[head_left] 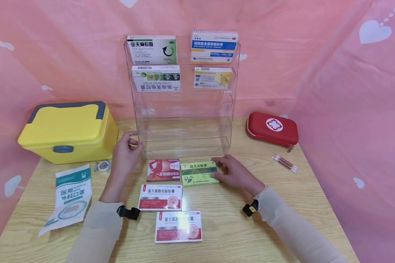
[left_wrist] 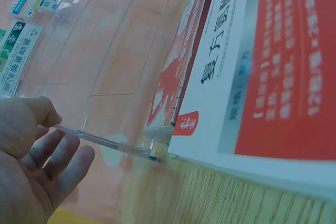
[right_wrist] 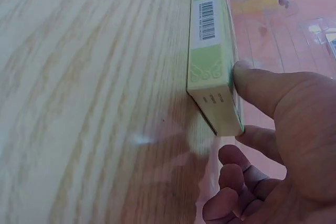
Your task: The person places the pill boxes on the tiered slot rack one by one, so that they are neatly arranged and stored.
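A clear tiered display rack point(head_left: 184, 126) stands at the back of the table, with medicine boxes in its upper tiers. My left hand point(head_left: 129, 151) pinches the rack's left side edge between thumb and index finger; the other fingers hang loosely curled. On the right, my right hand point(head_left: 232, 173) grips the right end of a green medicine box point(head_left: 199, 173), thumb on its face and index finger at its far edge. The box lies on the table before the rack. A red medicine box point(head_left: 163, 170) lies beside it. Nearer are two red-and-white capsule boxes point(head_left: 160, 197).
At left stand a yellow case point(head_left: 66, 131), a small tape roll point(head_left: 103, 166) and a mask packet point(head_left: 72, 195). A red first-aid pouch point(head_left: 272, 129) and swab sticks point(head_left: 284, 163) lie at right. Pink cloth point(head_left: 266, 44) hangs behind and beside the table.
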`<state>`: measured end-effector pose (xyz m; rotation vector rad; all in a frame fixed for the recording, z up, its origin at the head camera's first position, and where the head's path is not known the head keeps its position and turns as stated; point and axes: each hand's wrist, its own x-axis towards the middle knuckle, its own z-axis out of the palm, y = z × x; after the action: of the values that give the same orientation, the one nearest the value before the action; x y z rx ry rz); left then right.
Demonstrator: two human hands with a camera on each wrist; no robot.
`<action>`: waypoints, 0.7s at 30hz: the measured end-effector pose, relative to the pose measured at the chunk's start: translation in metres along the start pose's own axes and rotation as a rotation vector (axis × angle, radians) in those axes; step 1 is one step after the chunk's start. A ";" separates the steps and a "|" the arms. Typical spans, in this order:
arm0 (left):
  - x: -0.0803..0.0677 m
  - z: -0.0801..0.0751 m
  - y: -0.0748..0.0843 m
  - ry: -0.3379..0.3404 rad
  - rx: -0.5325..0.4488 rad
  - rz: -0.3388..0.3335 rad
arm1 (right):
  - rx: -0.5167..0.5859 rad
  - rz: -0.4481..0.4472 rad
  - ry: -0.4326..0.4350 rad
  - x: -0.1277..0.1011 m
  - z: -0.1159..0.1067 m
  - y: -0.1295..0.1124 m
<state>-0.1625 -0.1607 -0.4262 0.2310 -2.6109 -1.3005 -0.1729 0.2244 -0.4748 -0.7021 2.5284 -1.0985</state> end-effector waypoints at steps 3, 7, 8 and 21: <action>0.000 0.001 0.000 -0.006 -0.003 -0.003 | -0.002 0.030 0.003 0.000 0.001 -0.002; -0.001 0.001 0.001 -0.016 -0.009 -0.016 | -0.035 0.052 0.084 -0.001 0.001 -0.001; 0.000 0.001 0.001 -0.015 -0.008 -0.019 | -0.050 0.052 0.116 -0.002 0.002 -0.002; -0.001 0.001 0.001 -0.010 0.003 -0.030 | -0.072 -0.074 0.329 -0.014 0.007 -0.003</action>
<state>-0.1616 -0.1593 -0.4260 0.2667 -2.6275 -1.3105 -0.1572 0.2254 -0.4761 -0.6874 2.8497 -1.2418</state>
